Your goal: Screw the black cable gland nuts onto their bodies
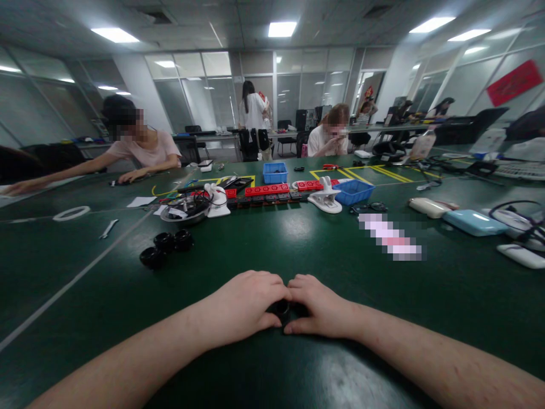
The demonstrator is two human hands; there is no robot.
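Both my left hand (255, 298) and my right hand (317, 304) are curled round a small black round part (282, 308) with a hollow top, low over the green table (238, 250). My fingers and thumbs close on it from either side and hide most of it, so its exact kind does not show. To the left, beyond my left forearm, several similar-looking black round parts (164, 243) stand in a close cluster on the table.
A wrench (109, 229) and a white ring (71, 213) lie at left. Ahead are a metal bowl (186, 217) of cables, red strips (267, 190), a white clamp (325, 199) and blue bins (354, 192). Light blue (474, 222) and cream cases (430, 208) lie right. People sit across the table.
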